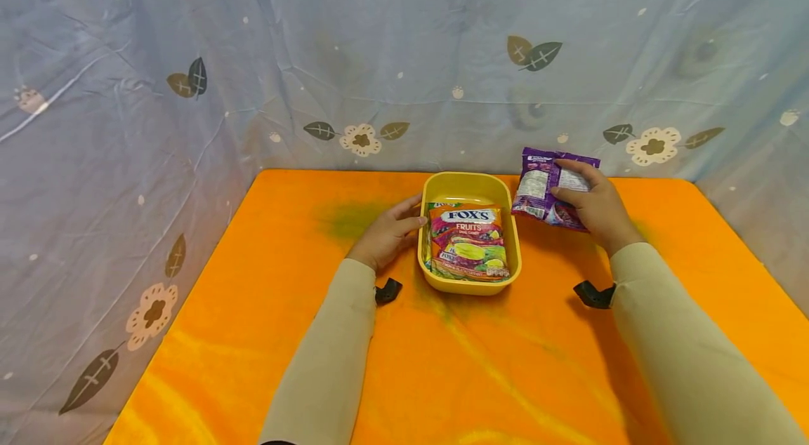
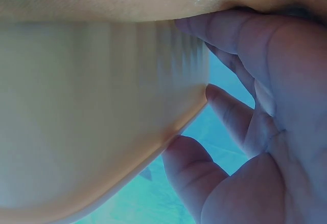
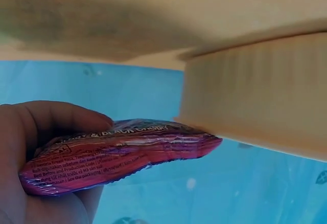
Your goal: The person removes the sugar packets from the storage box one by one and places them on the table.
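A yellow plastic bin stands upright on the table, holding candy bags; the top one is labelled FOX'S Fruits. My left hand rests against the bin's left side, its thumb tip at the rim and its fingers along the outer wall, as the left wrist view shows. To the right of the bin, my right hand grips a purple candy bag above the table, printed back side facing me. In the right wrist view the bag's far end overlaps the bin's rim.
Orange cloth covers the table. A grey-blue curtain with flowers and leaves hangs behind it and at both sides. Dark wrist-camera pieces stick out by each cuff, close above the cloth.
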Available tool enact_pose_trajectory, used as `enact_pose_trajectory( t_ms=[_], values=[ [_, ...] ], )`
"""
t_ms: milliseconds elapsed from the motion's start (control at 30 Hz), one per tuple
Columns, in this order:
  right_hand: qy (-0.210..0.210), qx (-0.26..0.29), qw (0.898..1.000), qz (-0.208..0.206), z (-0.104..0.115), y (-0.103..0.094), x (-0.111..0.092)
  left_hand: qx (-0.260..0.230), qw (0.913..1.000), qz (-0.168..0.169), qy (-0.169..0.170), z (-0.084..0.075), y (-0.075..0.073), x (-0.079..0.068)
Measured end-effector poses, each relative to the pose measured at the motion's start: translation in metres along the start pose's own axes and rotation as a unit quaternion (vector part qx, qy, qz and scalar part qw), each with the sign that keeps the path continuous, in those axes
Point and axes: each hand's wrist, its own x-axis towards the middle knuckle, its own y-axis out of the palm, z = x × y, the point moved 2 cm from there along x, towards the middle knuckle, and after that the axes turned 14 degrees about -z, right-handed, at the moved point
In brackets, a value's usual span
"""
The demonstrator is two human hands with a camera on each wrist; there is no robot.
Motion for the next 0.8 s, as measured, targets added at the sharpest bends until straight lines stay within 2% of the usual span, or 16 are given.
enact_pose_trajectory(
  t_ms=[133,400,600,800],
  values=[
    [-0.003,-0.031,0.999,-0.004,-0.008,-0.004,0.003,-0.004,1.0000,-0.002,-0.003,0.002,0.000,0.001],
    [-0.014,-0.090,0.994,0.055,-0.025,0.005,0.003,-0.002,1.0000,0.003,0.000,0.000,0.000,0.000],
    [-0.054,-0.125,0.988,0.068,-0.027,0.013,0.009,0.001,1.0000,-0.001,-0.003,-0.001,0.000,-0.002],
    [-0.063,-0.150,0.982,0.091,-0.027,0.015,0.017,0.000,1.0000,0.000,-0.003,-0.002,0.001,-0.002]
  ],
)
